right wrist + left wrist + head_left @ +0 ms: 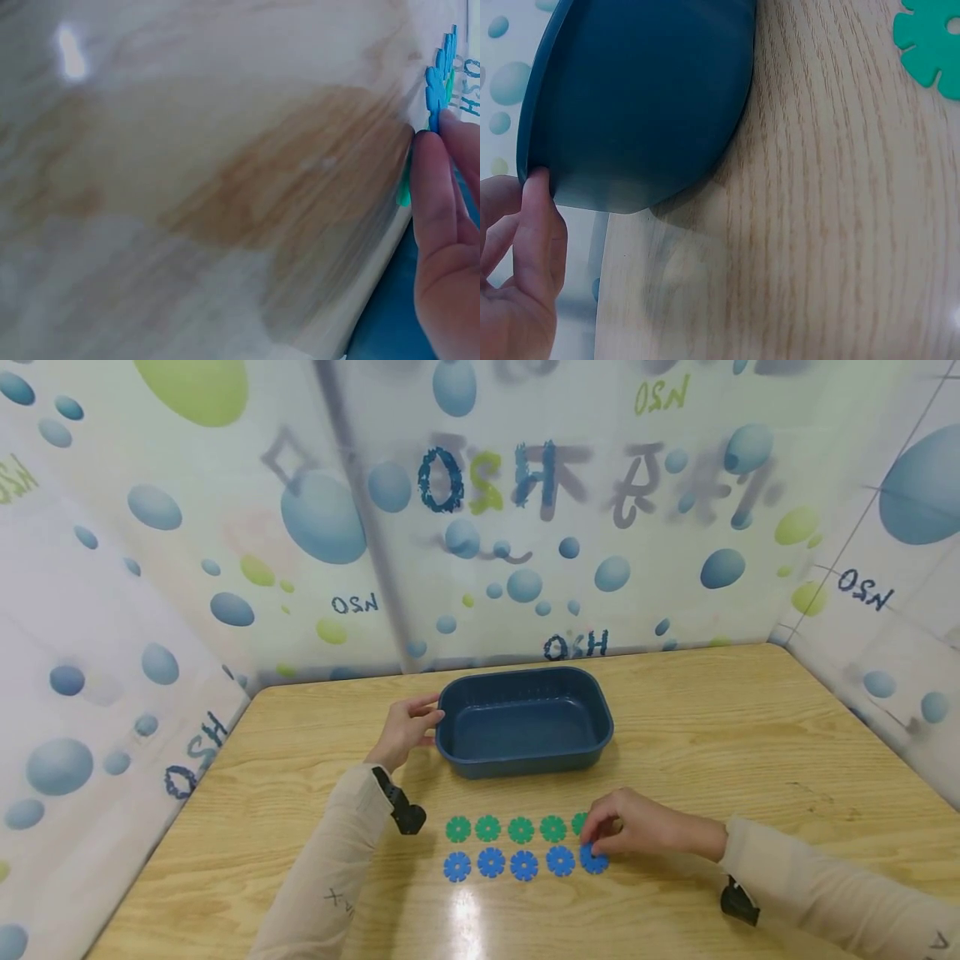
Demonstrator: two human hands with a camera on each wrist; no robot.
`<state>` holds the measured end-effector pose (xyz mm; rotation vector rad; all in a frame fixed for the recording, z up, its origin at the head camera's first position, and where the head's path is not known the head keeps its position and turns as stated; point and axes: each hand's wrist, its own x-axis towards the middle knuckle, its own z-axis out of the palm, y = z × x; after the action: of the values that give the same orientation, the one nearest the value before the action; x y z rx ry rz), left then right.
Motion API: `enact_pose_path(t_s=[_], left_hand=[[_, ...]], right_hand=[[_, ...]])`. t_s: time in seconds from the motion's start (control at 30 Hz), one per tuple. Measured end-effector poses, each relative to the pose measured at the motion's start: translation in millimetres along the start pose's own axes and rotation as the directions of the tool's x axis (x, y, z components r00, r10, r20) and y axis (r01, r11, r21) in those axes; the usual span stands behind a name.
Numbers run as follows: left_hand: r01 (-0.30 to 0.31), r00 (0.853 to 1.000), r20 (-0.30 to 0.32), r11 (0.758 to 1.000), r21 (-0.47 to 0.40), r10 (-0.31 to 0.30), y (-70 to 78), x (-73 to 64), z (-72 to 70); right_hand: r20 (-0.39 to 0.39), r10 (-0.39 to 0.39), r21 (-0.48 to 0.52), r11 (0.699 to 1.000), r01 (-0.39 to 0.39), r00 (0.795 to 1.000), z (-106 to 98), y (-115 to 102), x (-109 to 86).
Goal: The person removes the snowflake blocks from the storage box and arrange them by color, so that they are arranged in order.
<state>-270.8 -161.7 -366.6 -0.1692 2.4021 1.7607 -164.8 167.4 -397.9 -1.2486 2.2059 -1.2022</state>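
Note:
Near the back of the table stands a dark blue rectangular plastic basin (525, 764). My left hand (407, 727) pinches its left rim, thumb and fingers on either side of the wall in the left wrist view. My right hand (637, 822) is at the right end of two rows of notched snowflake discs. Its thumb and fingertips pinch the rightmost blue snowflake disc (595, 862), low over the table. Those fingers partly cover the rightmost green snowflake disc (578, 823). In the right wrist view, the blue discs (435, 90) show edge-on by the fingertips.
Left of the right hand lie several green discs (521, 830) in a row, with several blue discs (524, 865) in a row nearer me. The wooden table (750, 735) meets a patterned curtain (480, 585) behind and at both sides. Both wrists wear black straps.

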Motion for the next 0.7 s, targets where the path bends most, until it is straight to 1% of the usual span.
enact_pose_path(t_s=[0.5,0.7], left_hand=[[-0.018,1.000,0.012,1.000,-0.005,0.018,-0.3,0.9,0.2],[-0.020,1.000,0.005,1.000,-0.001,0.020,-0.3,2.0,0.0]], right_hand=[[-0.005,0.013,-0.012,1.000,-0.013,1.000,-0.1,1.9,-1.3],[-0.023,0.098,0.021,0.995,-0.098,0.995,-4.6,2.2,-2.2]])
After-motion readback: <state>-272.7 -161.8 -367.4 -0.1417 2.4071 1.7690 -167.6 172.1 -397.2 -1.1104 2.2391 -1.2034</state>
